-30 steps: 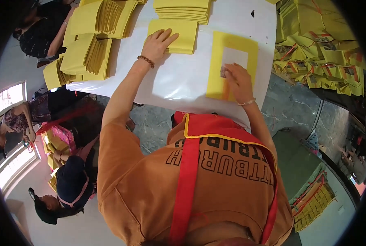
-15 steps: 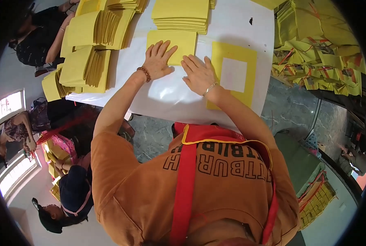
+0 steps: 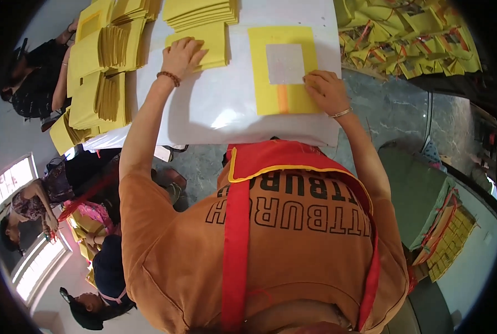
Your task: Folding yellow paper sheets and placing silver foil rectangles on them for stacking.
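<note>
The yellow sheet (image 3: 296,100) lies at one o'clock on the bench (image 3: 215,114), long axis roughly twelve to six, its orange strip (image 3: 282,99) pointing from the pale panel (image 3: 285,64) towards six. The right hand (image 3: 324,91), half curled, covers part of its three-o'clock edge; whether it pinches cannot be told. At eleven o'clock, the left hand (image 3: 180,57), loosely spread, partly hides a yellow pile (image 3: 214,49). The stack (image 3: 199,14) beyond is cut off at twelve.

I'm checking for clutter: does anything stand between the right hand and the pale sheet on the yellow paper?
Nothing visible does. The right hand lies over the right edge of the yellow paper, near the lower right corner of the pale sheet; contact is unclear.
</note>
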`<state>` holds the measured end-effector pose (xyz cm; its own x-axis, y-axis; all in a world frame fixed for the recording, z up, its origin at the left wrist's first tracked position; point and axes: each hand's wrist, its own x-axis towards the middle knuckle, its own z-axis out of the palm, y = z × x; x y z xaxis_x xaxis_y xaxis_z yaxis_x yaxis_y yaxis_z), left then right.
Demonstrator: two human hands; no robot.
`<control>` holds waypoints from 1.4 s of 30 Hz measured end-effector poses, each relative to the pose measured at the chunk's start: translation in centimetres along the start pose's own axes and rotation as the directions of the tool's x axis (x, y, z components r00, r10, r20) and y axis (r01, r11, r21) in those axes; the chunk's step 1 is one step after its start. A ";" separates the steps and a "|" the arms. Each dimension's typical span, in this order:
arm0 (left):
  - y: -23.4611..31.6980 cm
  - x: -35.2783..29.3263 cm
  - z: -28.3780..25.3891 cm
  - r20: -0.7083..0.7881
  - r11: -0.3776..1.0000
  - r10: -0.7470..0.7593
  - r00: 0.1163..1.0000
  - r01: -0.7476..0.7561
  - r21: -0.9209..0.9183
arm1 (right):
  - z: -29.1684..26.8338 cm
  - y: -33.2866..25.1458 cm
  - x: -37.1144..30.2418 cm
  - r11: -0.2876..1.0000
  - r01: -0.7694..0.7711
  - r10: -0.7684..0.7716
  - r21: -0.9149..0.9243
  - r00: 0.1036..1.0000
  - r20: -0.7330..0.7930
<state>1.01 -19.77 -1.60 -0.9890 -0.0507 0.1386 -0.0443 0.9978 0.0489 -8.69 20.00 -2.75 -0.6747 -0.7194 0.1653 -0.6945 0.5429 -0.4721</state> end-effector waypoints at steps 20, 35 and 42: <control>17.2 -2.9 0.2 0.004 0.617 0.470 0.883 -0.325 -0.717 | 2.9 3.5 -0.4 0.907 -0.033 0.067 0.421 0.996 -0.066; 17.1 -1.6 -0.3 0.234 0.664 0.423 0.875 -0.124 -0.737 | 2.9 3.7 -0.7 0.882 -0.063 0.070 0.467 0.998 0.002; 16.9 -0.7 -0.3 0.292 0.668 0.456 0.841 -0.107 -0.737 | 3.2 3.7 -0.7 0.759 -0.127 0.126 0.638 0.991 0.047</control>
<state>1.02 -2.92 -0.61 -0.8927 0.4252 -0.1497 0.1799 0.6405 0.7466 -10.03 21.09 -7.43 -0.7439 -0.6652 0.0635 -0.2824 0.2269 -0.9321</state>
